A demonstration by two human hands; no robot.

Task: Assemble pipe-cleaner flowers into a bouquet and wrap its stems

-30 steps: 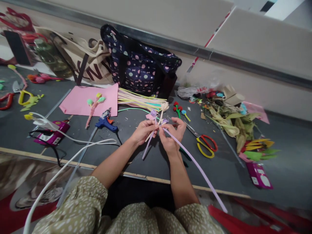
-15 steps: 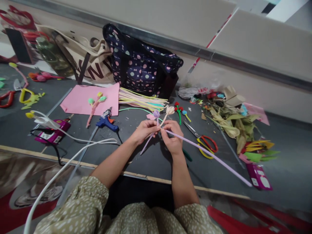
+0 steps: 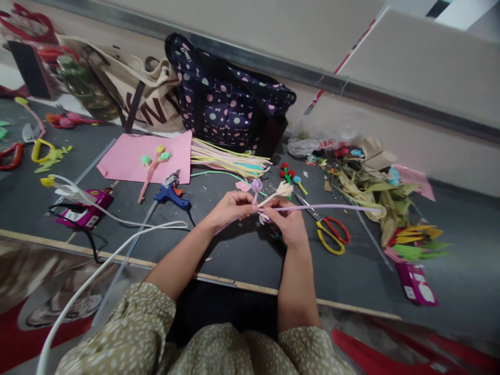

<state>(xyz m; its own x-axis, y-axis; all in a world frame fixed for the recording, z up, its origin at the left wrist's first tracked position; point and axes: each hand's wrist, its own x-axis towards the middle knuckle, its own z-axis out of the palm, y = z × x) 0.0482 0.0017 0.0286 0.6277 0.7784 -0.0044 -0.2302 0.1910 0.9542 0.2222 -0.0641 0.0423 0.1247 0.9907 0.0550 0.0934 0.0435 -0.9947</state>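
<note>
Between my hands, above the grey table, is a small bunch of pipe-cleaner flowers: a purple flower (image 3: 257, 186) standing up and a cream flower (image 3: 284, 189) leaning right. My left hand (image 3: 235, 206) pinches their stems where they meet. My right hand (image 3: 287, 219) is closed on a long lilac pipe cleaner (image 3: 332, 207), close to the joined stems. That pipe cleaner's free end stretches out to the right, nearly level. A pale purple piece shows just below the fingertips; its shape is partly hidden by them.
Scissors (image 3: 332, 234) lie right of my hands, beside small red flowers (image 3: 287, 172). To the left are a blue glue gun (image 3: 172, 195), pink paper (image 3: 113, 159) and a white cable (image 3: 105, 263). Pipe cleaners (image 3: 230, 159) lie before a dotted bag (image 3: 230, 99). Dried husks (image 3: 367, 195) are heaped at right.
The long lilac pipe cleaner has swung up from slanting down-right to nearly level. The cream flower has tipped further right, and my right hand has shifted slightly right.
</note>
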